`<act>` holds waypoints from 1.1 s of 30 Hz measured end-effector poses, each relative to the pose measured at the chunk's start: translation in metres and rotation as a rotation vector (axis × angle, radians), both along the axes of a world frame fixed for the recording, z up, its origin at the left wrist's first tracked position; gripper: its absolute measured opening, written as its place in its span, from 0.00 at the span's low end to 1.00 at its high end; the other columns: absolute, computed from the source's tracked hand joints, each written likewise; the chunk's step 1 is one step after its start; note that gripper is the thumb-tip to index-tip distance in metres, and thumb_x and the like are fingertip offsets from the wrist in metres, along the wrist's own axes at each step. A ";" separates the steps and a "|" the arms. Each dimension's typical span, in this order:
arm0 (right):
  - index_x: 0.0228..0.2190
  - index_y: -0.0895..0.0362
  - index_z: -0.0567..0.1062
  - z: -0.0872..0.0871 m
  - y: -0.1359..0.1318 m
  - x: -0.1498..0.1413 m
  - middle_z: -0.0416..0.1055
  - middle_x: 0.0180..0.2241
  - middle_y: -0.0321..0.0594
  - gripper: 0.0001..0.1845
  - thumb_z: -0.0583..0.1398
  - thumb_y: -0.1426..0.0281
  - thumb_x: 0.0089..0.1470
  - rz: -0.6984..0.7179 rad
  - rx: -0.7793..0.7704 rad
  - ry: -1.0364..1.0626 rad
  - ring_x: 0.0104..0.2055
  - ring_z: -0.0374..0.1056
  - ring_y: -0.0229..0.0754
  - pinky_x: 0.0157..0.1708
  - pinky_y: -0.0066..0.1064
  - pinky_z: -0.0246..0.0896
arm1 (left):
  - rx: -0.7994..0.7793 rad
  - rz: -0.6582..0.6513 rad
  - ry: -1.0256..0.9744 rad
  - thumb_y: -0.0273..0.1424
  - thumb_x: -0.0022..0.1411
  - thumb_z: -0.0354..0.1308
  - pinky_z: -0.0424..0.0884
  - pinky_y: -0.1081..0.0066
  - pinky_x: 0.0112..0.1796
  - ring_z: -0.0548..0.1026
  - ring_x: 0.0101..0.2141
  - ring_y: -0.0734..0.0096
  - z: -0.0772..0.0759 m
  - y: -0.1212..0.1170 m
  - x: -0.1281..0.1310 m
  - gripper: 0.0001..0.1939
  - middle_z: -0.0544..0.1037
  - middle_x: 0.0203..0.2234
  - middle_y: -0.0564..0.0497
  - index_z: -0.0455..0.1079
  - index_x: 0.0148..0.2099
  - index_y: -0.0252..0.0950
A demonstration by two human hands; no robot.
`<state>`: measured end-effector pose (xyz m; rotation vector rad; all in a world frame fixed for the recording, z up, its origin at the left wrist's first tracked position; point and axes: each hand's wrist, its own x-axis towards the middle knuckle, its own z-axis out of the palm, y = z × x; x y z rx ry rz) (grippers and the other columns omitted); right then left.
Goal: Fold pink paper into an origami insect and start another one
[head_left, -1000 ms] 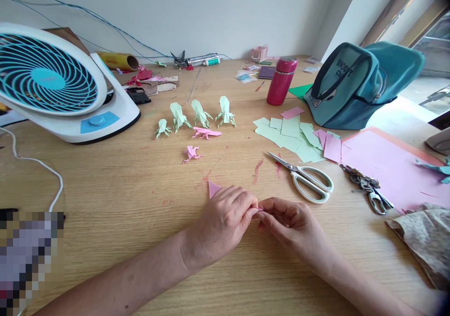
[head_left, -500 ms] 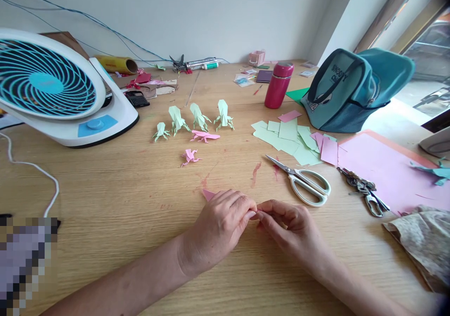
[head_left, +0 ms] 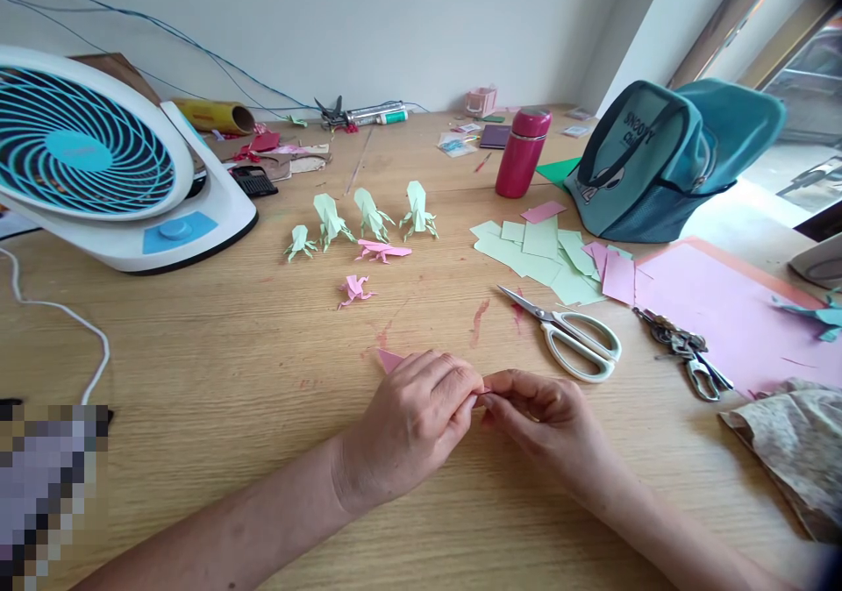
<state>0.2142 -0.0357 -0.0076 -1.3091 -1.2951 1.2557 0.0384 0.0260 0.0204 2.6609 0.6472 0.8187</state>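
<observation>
Both hands meet low in the middle of the view, pinching a piece of pink folded paper [head_left: 389, 360]. One pointed corner of it sticks out past the knuckles of my left hand [head_left: 421, 424]; most of the paper is hidden under that palm. My right hand [head_left: 543, 416] holds a thin edge between thumb and forefinger, its fingertips touching those of the left. Beyond them stand a small pink origami figure [head_left: 356, 290] and a longer pink one [head_left: 383, 251]. Several pale green origami figures [head_left: 417, 209] form a row behind. White-handled scissors [head_left: 579, 350] lie right of my hands.
Cut green paper pieces [head_left: 540, 249], a pink sheet [head_left: 717, 319] and a bunch of keys [head_left: 677, 345] lie to the right. A red flask [head_left: 522, 154] and a teal bag [head_left: 641, 166] stand behind. The fan [head_left: 177, 231] occupies the left; a cloth [head_left: 793, 451] lies front right.
The fingertips have shifted very slightly at the pinched edge of the pink paper. Both hands keep their grip; the camera view has tilted a little.
</observation>
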 end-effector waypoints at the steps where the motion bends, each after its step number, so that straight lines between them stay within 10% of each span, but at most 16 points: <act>1: 0.35 0.57 0.81 0.000 0.000 0.000 0.74 0.27 0.38 0.12 0.61 0.63 0.59 -0.005 -0.008 0.006 0.31 0.68 0.38 0.31 0.27 0.63 | -0.002 -0.004 -0.007 0.18 0.63 0.51 0.68 0.68 0.37 0.72 0.34 0.68 0.000 0.000 0.000 0.07 0.75 0.32 0.49 0.66 0.39 0.34; 33: 0.34 0.57 0.81 0.001 0.001 0.002 0.74 0.26 0.38 0.12 0.62 0.62 0.57 -0.016 -0.017 -0.005 0.29 0.68 0.38 0.30 0.27 0.63 | -0.159 -0.058 -0.044 0.16 0.63 0.51 0.70 0.69 0.39 0.73 0.36 0.70 -0.001 0.002 -0.003 0.12 0.76 0.35 0.50 0.70 0.43 0.35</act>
